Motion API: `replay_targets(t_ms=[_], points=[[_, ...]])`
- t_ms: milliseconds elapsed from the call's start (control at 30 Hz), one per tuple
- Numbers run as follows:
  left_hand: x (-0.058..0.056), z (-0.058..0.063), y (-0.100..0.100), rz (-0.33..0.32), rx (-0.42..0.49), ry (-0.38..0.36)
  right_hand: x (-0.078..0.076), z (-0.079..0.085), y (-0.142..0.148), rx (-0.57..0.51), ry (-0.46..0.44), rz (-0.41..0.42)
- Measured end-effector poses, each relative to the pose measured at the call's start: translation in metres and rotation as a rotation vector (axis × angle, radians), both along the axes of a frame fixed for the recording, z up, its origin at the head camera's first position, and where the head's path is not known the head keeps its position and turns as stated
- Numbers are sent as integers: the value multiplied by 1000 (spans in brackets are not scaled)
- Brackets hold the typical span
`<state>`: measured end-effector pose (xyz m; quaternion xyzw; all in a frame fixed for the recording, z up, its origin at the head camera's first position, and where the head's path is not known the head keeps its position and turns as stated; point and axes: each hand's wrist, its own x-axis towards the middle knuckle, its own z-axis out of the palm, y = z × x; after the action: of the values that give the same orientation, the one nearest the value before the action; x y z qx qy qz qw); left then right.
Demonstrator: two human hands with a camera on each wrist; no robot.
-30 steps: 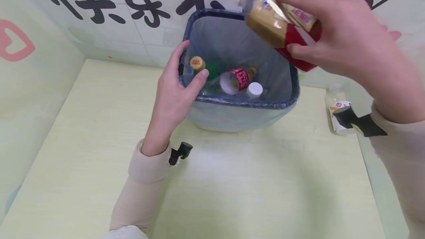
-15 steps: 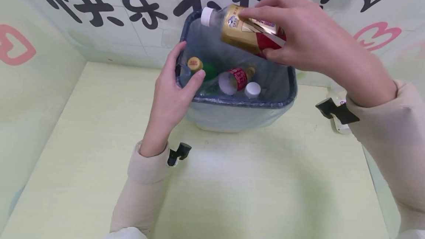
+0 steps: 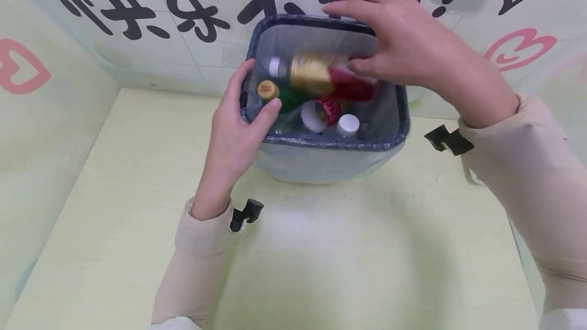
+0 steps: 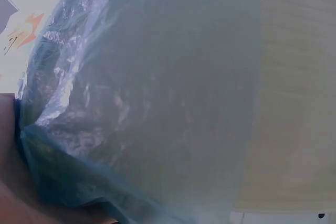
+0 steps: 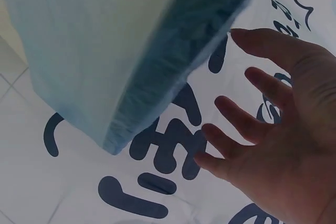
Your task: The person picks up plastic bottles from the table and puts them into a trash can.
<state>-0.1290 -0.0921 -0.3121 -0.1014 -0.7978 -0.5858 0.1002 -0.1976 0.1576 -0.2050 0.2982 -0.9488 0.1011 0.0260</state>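
Note:
A bin (image 3: pixel 321 143) lined with a pale blue bag stands against the wall in the head view. My left hand (image 3: pixel 234 129) grips its left rim, the thumb reaching over the inside. A motion-blurred bottle (image 3: pixel 312 73) with a white cap and a gold and red label is inside the bin, tilted, cap to the left. My right hand (image 3: pixel 399 39) hangs over the bin's right rim, fingers spread and apart from the bottle. In the right wrist view this hand (image 5: pixel 283 124) holds nothing. The left wrist view shows mostly the bag's side (image 4: pixel 157 77).
Also in the bin lie a yellow-capped bottle (image 3: pixel 268 89), a bottle with a red label (image 3: pixel 327 111) and a white cap (image 3: pixel 348 125). A pale tabletop (image 3: pixel 344 248) spreads in front. Another bottle at the right is mostly hidden by the right sleeve (image 3: pixel 513 136).
My right hand has carried the gold and red bottle leftward over the bin and let go of it. The bottle has dropped inside. The left hand stays on the rim.

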Motion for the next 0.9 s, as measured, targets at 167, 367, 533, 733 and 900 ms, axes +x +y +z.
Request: replay_targets(t_ms=[167, 367, 533, 733, 900], points=[[0, 0, 0, 7, -14, 14, 1, 0, 3, -28, 26, -54], [0, 0, 0, 3, -4, 17, 4, -1, 8, -11, -11, -71], [0, 0, 0, 4, -8, 14, 7, -7, 21, -14, -19, -54], [-1, 0, 1, 3, -7, 11, 20, -18, 57, -151, 24, -78], [0, 0, 1, 6, -4, -1, 31, -28, 87, -232, 41, -155]])
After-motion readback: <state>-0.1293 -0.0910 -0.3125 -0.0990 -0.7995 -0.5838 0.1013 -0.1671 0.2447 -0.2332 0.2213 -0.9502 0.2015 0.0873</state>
